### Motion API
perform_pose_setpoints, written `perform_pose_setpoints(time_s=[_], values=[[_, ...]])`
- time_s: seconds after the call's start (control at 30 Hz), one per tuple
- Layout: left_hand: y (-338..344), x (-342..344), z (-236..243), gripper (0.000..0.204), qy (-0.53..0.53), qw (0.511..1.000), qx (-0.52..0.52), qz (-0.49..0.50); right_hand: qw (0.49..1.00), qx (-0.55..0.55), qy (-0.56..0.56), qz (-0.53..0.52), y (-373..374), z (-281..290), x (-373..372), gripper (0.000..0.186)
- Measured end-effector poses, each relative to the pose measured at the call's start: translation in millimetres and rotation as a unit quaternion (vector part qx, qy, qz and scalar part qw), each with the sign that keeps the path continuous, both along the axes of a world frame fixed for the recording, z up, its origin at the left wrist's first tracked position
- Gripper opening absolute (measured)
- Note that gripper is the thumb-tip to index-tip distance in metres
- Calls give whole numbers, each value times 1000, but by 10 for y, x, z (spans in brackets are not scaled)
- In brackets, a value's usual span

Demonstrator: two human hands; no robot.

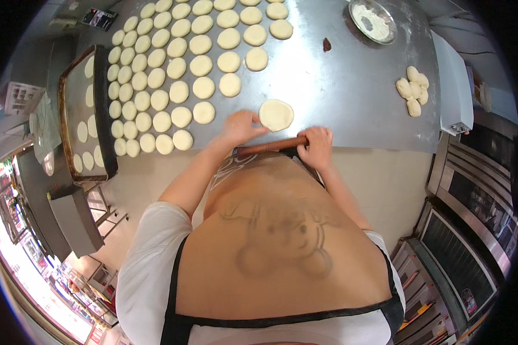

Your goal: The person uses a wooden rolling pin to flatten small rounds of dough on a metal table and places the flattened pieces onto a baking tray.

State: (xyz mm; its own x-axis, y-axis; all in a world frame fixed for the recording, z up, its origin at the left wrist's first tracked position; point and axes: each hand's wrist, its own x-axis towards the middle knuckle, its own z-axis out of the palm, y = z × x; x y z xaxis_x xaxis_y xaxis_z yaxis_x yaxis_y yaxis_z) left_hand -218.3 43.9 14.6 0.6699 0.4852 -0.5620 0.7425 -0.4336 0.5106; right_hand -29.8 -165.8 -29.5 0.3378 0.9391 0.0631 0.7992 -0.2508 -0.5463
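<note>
A flat round of dough (277,115), wider than the others, lies near the front edge of the metal table. My left hand (242,126) has its thumb and fingers closed at the left rim of this round. Wrapped round one end of a brown wooden rolling pin (272,145) is my right hand (316,146). The pin lies along the table's front edge, just in front of my apron and apart from the dough round. Many smaller dough rounds (204,88) sit in rows on the left of the table.
At far right on the metal table (351,98) rests a steel bowl of flour (373,23). Nearer is a cluster of dough pieces (413,91). A small dark scrap (327,45) lies mid-table. On the left, a dark-rimmed baking tray (110,144) holds several dough rounds.
</note>
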Motion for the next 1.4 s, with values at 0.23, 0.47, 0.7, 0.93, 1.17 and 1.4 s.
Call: perform_pose_setpoints(time_s=[0.23,0.47,0.7,0.93,1.17,1.4], values=[[-161,20,-289,80,-71,932,353,-33,993,9,-117,-16,455,-145,91,39],[-155,23,-408,84,-89,933,346,-41,986,-26,-159,41,617,-98,232,66],[57,207,-323,81,-51,930,365,4,977,-66,-193,70,998,-101,417,73],[-513,-73,-504,77,-76,931,349,82,968,-23,-166,189,968,-45,438,71],[207,244,-596,46,-151,891,422,69,972,34,-170,156,1784,-80,627,71],[-35,345,-208,29,-62,981,36,180,971,32,-89,219,253,-198,511,54]])
